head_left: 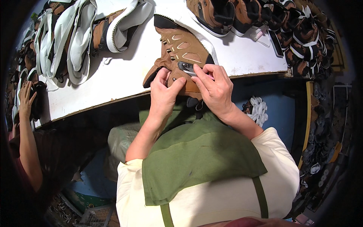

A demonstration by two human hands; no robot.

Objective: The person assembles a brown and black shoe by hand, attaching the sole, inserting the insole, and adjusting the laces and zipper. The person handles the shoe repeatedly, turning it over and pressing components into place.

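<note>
White tabletop (124, 75) fills the far half of the view, and it is busy. Far left, a row of brown boot uppers with pale linings (72, 34) lies spread out, tongues open. Far right, a second batch of brown and black uppers (287, 26) sits packed close together, spilling past the right edge. So plenty of pieces are on the tabletop on both sides, and I can't tell from here which stack is finished and which is waiting.

At the near edge, in the middle: one brown boot upper (180, 51), toe end hanging toward the person, collar pointing far. Eyelet loops run up its front with no lace in them, by the look of it. Both hands are on it. The left hand (163, 94) pinches the near left edge, thumb and fingers closed on the leather. The right hand (215, 89) is curled in just beside it, fingertips pressing at a small dark metal fitting (186, 67) on the side panel. My read: this piece is mid-work, fitting not yet settled.

Far left edge, a co-worker's hand (25, 99) rests on dark uppers.
</note>
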